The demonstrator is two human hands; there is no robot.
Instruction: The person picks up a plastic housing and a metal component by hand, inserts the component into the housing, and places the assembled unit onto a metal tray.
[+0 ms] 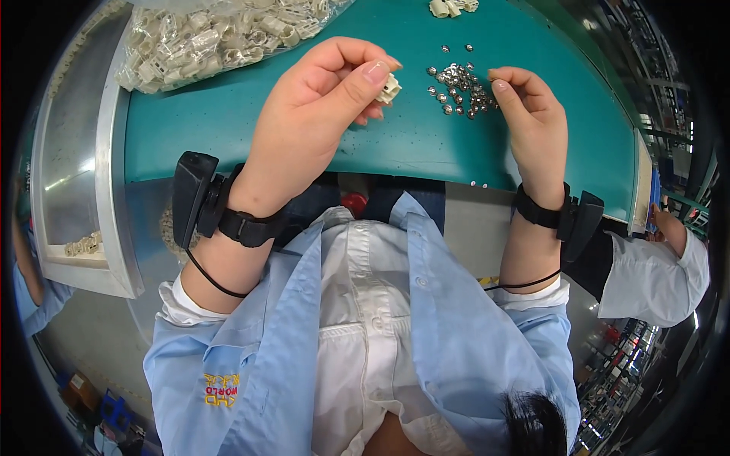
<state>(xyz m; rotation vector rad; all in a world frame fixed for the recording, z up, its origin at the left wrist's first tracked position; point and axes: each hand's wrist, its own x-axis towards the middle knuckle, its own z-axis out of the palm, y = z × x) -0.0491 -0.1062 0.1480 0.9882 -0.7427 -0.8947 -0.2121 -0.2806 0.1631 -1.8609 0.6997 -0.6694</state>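
My left hand (pixel 315 110) is raised over the green table (pixel 414 152), its thumb and fingers closed on a small cream plastic fitting (pixel 390 90). Part of that piece is hidden behind the fingertips. My right hand (pixel 536 118) is at the right edge of a loose pile of small shiny metal pieces (pixel 460 80). Its thumb and index finger are pinched together at the tips. Whatever may be between them is too small to make out. Each wrist wears a black strap with a dark device on it.
A clear plastic bag (pixel 213 45) full of similar cream fittings lies at the far left. A few loose fittings (pixel 450 7) sit at the far edge. Left of the table stands a metal-framed tray (pixel 114 205). Other people's sleeves show at the right (pixel 654 277) and left (pixel 46 304).
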